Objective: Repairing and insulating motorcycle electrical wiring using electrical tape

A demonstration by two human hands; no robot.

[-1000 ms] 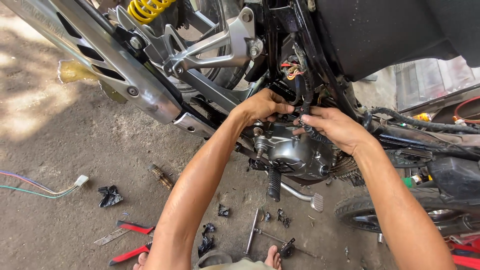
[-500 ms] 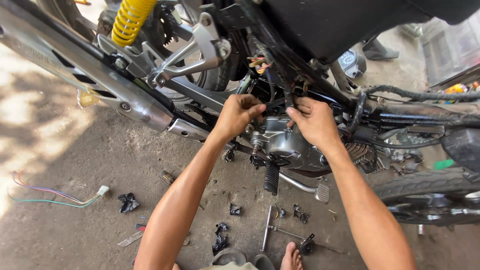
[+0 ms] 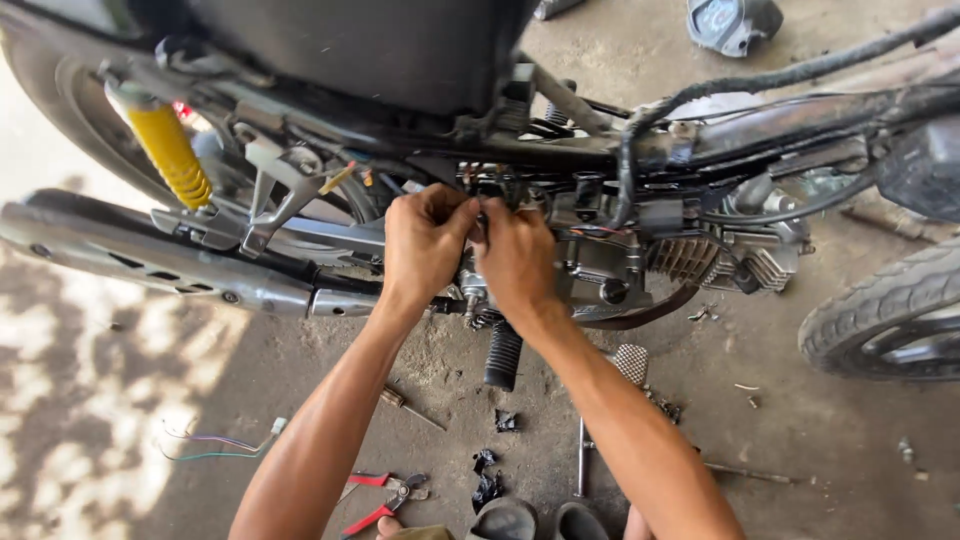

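A motorcycle stands side-on across the head view, its engine (image 3: 690, 262) at centre right. My left hand (image 3: 425, 248) and my right hand (image 3: 517, 262) are raised side by side against the frame just above the engine. Their fingertips meet and pinch a small bundle of wiring (image 3: 482, 192) that hangs under the dark bodywork. The fingers hide most of what they grip. A black rubber footpeg (image 3: 503, 355) sticks out just below my right wrist.
A chrome exhaust pipe (image 3: 150, 262) and a yellow shock spring (image 3: 170, 152) are at the left, a front tyre (image 3: 880, 312) at the right. On the dirt floor lie red-handled pliers (image 3: 372, 500), loose coloured wires (image 3: 215, 445), a screwdriver (image 3: 405, 403) and black scraps (image 3: 487, 482).
The view has swung to the right and closer to the motorcycle. My hands have drawn closer together and now pinch the wiring higher on the frame.
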